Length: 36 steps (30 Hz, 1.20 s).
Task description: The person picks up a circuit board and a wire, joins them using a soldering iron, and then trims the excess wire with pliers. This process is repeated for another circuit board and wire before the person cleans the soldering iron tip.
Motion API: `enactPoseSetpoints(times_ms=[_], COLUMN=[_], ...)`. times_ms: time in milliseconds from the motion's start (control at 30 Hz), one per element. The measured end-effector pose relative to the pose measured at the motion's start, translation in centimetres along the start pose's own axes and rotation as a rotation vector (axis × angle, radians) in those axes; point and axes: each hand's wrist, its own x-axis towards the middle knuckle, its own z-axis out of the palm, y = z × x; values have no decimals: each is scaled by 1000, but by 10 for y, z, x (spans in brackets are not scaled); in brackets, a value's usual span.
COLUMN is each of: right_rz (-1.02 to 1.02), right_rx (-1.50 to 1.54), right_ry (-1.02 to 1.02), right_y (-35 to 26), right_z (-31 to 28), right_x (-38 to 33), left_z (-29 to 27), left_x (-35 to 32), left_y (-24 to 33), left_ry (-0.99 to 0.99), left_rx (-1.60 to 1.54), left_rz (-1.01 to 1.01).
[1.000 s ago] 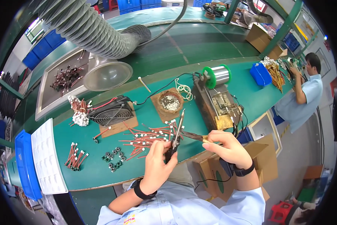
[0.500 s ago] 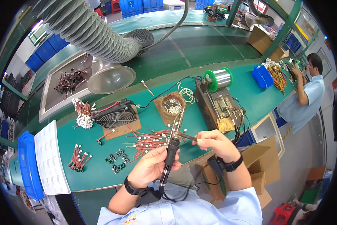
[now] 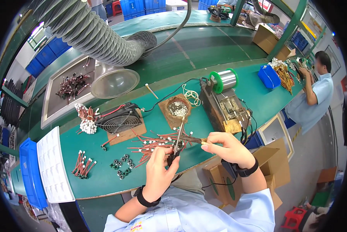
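Note:
In front of my chest, my left hand (image 3: 159,166) is closed around the black handle of a soldering iron (image 3: 180,135). The iron's metal barrel slants up and away, over the edge of the table. My right hand (image 3: 231,149) pinches a slim, dark, flat tool (image 3: 195,139) that lies across the barrel; its exact kind is unclear. Beneath and beyond the tools are red-brown wires with white connectors (image 3: 152,146). A round dish of whitish residue (image 3: 177,109) sits on a brown board just past the iron's tip.
Small dark components (image 3: 122,165) and a wire bundle (image 3: 83,166) lie at left, beside a white tray (image 3: 54,166). A fan (image 3: 121,121) stands behind. Right of the dish are a solder spool (image 3: 225,80) and a metal machine (image 3: 231,110). A fume duct (image 3: 96,40) hangs overhead; a co-worker (image 3: 316,89) works at right.
My left hand has shifted its grip toward the iron's metal part, and the handle is now mostly covered. The dark tool has moved against the barrel; my right hand is slightly further right.

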Motion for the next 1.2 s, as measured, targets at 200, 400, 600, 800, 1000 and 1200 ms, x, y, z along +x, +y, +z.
enactPoseSetpoints(times_ms=[200,400,600,800,1000,1200], right_rz=[46,31,41,39,-14,45], right_rx=[152,463,157,109,500,369], right_ry=[-37,-15,-10,-22,-82,-8], right_y=[16,47,18,18,54,39], right_z=[3,11,0,1,21,17], right_x=[5,12,4,6,15,13], left_z=[-20,-24,-8,-7,-17,-23], left_x=[11,13,8,11,16,12], left_y=[-6,-12,-10,-4,-19,-8], left_ry=[-261,-489,-185,-155,-384,-231], left_rx=[-829,-1405,-609,-315,-1294,-1008], left_rz=[-497,-644,-379,-289,-594,-548])
